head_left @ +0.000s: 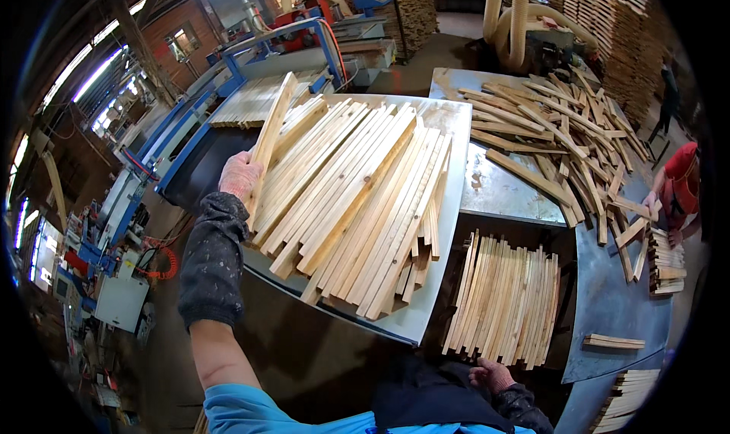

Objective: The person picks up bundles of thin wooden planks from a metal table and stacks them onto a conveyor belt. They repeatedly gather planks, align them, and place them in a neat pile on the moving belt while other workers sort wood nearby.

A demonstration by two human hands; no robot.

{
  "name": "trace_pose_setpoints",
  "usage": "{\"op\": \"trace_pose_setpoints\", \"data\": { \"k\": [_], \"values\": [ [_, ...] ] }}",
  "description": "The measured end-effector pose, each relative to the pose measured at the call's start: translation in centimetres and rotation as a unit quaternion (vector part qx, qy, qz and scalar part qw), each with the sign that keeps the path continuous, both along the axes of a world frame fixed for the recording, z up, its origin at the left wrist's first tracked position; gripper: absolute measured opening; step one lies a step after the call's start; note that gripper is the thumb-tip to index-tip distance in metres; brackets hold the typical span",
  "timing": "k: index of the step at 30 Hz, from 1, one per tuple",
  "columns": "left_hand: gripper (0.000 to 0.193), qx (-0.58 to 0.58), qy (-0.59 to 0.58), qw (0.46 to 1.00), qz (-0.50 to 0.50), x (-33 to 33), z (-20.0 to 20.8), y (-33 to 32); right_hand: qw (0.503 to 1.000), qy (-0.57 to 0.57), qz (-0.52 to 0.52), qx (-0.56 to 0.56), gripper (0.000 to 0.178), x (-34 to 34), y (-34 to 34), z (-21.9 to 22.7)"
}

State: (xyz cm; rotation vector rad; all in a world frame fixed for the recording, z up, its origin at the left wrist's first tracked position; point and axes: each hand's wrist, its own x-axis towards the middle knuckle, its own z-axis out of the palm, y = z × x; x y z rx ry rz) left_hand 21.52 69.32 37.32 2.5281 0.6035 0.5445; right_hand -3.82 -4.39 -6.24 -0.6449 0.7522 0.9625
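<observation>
My left hand [240, 174], in a pinkish work glove, is closed round a wooden strip [271, 130] at the left side of a pile. The strip stands tilted, its far end raised above the others. Beside it, many pale wooden strips [357, 183] lie side by side in layers on a light metal table [454, 141]. My right hand [493, 375], also gloved, is low by the near ends of a second stack of strips [506, 301], which sits lower, right of the table. Its fingers are loosely bent with no strip visible in them; whether they touch the stack is unclear.
On a metal bench [494, 183] at right lies a jumbled heap of strips [563, 130]. Another person in red [682, 179] handles strips at the far right. Small stacks [627, 400] lie lower right. A blue-framed machine [281, 42] stands beyond the table.
</observation>
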Motion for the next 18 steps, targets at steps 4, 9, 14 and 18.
{"op": "trace_pose_setpoints", "data": {
  "k": [4, 9, 14, 18],
  "values": [
    [0.037, -0.008, 0.04, 0.999, 0.034, -0.1, -0.3, 2.7, 0.974, -0.026, 0.057, -0.216, 0.025, -0.1, 5.3, 7.7],
    [0.032, 0.173, 0.105, 0.979, 0.012, 2.1, -7.3, 10.7, 0.983, -0.02, 0.021, -0.181, 0.026, -0.2, 6.1, 6.3],
    [0.031, 0.059, 0.076, 0.961, -0.261, 0.1, -5.4, 14.4, 0.942, -0.213, 0.132, -0.224, 0.048, -1.4, 5.0, 6.8],
    [0.063, -0.149, -0.026, 0.955, -0.254, -0.1, 1.2, -0.6, 0.967, -0.121, 0.067, -0.212, 0.031, -3.5, 2.3, 3.6]
  ]
}}
